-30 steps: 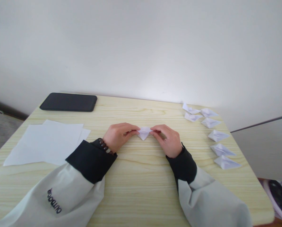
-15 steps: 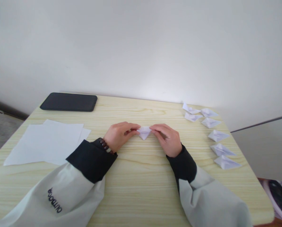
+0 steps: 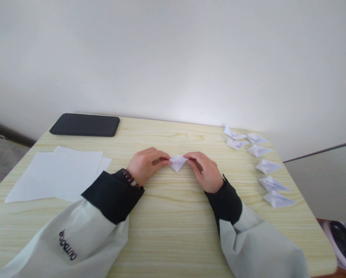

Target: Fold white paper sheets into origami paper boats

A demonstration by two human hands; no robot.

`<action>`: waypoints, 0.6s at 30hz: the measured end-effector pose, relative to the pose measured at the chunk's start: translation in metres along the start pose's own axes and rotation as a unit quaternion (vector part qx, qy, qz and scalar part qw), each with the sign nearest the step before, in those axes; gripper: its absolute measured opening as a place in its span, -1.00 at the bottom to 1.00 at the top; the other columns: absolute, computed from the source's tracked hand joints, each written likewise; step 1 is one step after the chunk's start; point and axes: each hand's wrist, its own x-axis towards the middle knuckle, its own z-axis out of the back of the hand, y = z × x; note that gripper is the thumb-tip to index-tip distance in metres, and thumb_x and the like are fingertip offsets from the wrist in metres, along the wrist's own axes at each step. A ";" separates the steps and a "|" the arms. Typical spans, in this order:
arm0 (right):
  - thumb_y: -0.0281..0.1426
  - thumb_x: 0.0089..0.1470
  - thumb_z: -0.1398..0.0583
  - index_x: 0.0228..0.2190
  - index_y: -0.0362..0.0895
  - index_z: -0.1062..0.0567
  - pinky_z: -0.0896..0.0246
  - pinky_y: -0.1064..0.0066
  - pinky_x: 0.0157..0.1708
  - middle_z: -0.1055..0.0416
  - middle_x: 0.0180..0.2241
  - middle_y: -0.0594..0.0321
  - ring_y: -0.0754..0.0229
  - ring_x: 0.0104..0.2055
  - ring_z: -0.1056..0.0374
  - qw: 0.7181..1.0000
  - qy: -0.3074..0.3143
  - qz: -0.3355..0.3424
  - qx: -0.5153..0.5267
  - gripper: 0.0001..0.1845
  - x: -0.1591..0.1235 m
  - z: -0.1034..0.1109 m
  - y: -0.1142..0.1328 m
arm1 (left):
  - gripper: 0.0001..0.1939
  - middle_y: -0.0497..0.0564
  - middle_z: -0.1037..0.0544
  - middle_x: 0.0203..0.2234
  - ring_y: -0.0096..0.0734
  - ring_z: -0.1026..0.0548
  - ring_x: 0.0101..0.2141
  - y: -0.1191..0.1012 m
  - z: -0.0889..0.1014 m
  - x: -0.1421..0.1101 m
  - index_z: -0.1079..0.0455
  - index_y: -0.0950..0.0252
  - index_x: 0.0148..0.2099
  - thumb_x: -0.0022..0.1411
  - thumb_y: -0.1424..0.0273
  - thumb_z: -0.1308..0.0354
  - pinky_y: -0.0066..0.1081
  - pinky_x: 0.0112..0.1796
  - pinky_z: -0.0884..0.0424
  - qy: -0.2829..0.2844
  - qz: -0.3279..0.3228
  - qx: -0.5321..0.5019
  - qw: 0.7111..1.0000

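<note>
A small folded white paper boat (image 3: 178,163) is held between my two hands over the middle of the table, one point of it facing me. My left hand (image 3: 146,165) pinches its left corner with thumb and fingers. On the other side, my right hand (image 3: 205,170) has the right corner between thumb and forefinger. Both hands are closed on the paper, and the fingertips hide its corners.
Several white paper boats (image 3: 268,166) lie along the right edge of the wooden table (image 3: 173,231). Loose white sheets (image 3: 59,173) overlap on the left, with a black phone (image 3: 85,124) behind them. A white wall (image 3: 173,61) stands at the back.
Both hands keep their pinch on the paper boat. It has shifted very slightly to the right, and my fingers have moved a little at its corners.
</note>
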 end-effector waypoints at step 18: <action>-0.49 0.15 -0.05 -0.30 -0.11 -0.41 -0.28 0.32 -0.13 -0.34 -0.22 0.13 0.20 -0.15 -0.30 0.999 0.029 0.033 0.003 -0.86 0.000 0.001 -0.003 | -0.76 -0.02 -0.58 -0.44 -0.47 -0.48 -0.43 0.002 -0.001 0.000 -0.49 0.29 -0.32 0.20 0.25 -0.09 -0.51 -0.37 -0.37 -0.001 -0.035 0.012 0.999</action>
